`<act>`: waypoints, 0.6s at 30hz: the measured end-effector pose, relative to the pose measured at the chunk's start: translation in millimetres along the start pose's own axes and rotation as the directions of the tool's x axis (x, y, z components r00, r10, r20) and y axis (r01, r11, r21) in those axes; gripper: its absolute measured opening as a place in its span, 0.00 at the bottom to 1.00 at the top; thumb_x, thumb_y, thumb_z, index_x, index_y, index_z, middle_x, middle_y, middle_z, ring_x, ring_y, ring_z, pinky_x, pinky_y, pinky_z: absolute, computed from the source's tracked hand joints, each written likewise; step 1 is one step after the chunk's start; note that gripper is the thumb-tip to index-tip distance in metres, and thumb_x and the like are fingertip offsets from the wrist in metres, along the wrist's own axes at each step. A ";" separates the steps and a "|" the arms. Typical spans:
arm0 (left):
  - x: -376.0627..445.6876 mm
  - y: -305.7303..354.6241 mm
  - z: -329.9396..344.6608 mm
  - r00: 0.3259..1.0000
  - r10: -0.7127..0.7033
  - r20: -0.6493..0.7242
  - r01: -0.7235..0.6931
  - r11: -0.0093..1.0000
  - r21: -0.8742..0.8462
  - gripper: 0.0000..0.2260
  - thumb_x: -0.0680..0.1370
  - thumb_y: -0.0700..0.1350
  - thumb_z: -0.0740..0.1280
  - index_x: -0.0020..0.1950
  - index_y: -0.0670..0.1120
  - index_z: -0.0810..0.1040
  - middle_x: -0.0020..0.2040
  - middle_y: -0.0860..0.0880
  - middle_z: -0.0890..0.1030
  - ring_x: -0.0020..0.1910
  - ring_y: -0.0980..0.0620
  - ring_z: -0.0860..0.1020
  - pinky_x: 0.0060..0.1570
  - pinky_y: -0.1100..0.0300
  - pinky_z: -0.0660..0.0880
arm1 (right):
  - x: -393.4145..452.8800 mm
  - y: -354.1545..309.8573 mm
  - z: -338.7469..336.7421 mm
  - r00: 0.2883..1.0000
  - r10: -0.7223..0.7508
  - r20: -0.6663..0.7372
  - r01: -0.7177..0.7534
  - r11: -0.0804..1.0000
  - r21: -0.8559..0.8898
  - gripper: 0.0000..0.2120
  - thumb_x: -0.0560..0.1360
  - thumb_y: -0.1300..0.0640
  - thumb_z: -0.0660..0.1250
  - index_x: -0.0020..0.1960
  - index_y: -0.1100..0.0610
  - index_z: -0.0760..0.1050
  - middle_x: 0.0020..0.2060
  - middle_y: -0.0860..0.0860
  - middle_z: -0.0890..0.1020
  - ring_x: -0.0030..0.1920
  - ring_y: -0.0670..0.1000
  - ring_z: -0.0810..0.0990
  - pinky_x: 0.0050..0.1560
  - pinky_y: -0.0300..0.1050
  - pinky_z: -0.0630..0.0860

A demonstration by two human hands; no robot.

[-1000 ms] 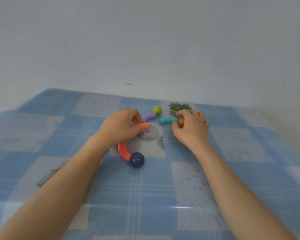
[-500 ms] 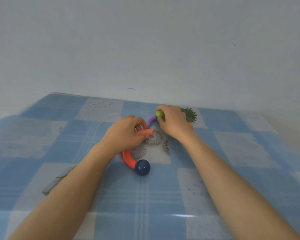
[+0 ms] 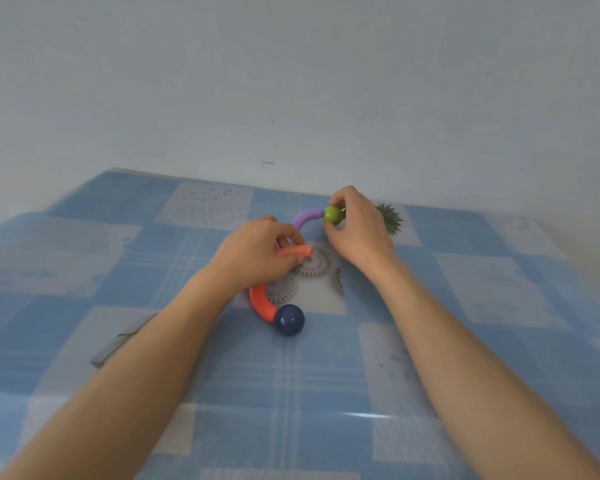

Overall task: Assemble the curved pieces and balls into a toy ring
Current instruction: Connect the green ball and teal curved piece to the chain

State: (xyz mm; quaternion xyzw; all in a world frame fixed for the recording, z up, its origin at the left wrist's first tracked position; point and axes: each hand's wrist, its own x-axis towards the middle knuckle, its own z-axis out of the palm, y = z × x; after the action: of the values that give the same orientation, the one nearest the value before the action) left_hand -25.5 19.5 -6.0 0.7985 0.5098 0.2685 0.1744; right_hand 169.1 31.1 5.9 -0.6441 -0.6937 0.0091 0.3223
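An orange curved piece (image 3: 261, 301) lies on the table with a dark blue ball (image 3: 289, 320) on its near end. My left hand (image 3: 253, 254) is closed over its far part, and its far tip (image 3: 300, 252) sticks out past my fingers. A purple curved piece (image 3: 305, 218) arcs from my left hand to a green ball (image 3: 333, 215), which my right hand (image 3: 355, 230) pinches between thumb and fingers. A sliver of an orange ball (image 3: 390, 242) shows behind my right hand. The teal piece is hidden.
The table carries a blue and white checked cloth (image 3: 291, 393) that runs to a plain wall. A spiky green plant-like thing (image 3: 390, 218) sits just beyond my right hand. A flat grey strip (image 3: 118, 342) lies under my left forearm.
My right hand left the teal piece and orange ball, moved left, and now pinches the green ball at the purple piece's end. My left hand stays on the orange piece.
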 end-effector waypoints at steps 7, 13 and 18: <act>6.3 2.0 -7.3 0.964 -0.032 -0.265 0.002 0.994 -0.112 0.13 0.76 0.58 0.69 0.53 0.51 0.76 0.48 0.53 0.78 0.45 0.53 0.78 0.46 0.55 0.75 | -3.9 0.1 -0.9 0.995 -0.020 -0.097 0.036 0.986 0.163 0.11 0.72 0.58 0.71 0.53 0.54 0.74 0.47 0.48 0.81 0.47 0.52 0.80 0.53 0.55 0.78; 15.1 2.1 -6.0 0.966 -0.015 -0.257 -0.037 0.980 -0.197 0.18 0.78 0.52 0.70 0.67 0.49 0.78 0.57 0.50 0.83 0.51 0.54 0.81 0.49 0.67 0.73 | -7.4 -13.0 -2.3 0.984 -0.133 -0.119 0.157 0.962 0.225 0.14 0.72 0.58 0.75 0.57 0.56 0.78 0.49 0.47 0.82 0.48 0.50 0.80 0.55 0.47 0.75; 12.6 1.0 -6.0 0.964 0.003 -0.267 -0.065 0.972 -0.225 0.13 0.79 0.42 0.66 0.64 0.50 0.76 0.44 0.52 0.85 0.42 0.49 0.83 0.47 0.50 0.79 | -9.3 -21.3 -2.3 0.985 -0.138 -0.108 0.163 0.944 0.288 0.14 0.73 0.59 0.75 0.57 0.57 0.78 0.50 0.49 0.83 0.48 0.49 0.79 0.53 0.37 0.73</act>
State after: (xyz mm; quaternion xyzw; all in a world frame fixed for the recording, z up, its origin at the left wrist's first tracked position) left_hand -24.3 30.6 2.5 0.7382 0.4799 0.4333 0.1921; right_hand 150.9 18.2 12.8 -0.5336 -0.7171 0.0601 0.4443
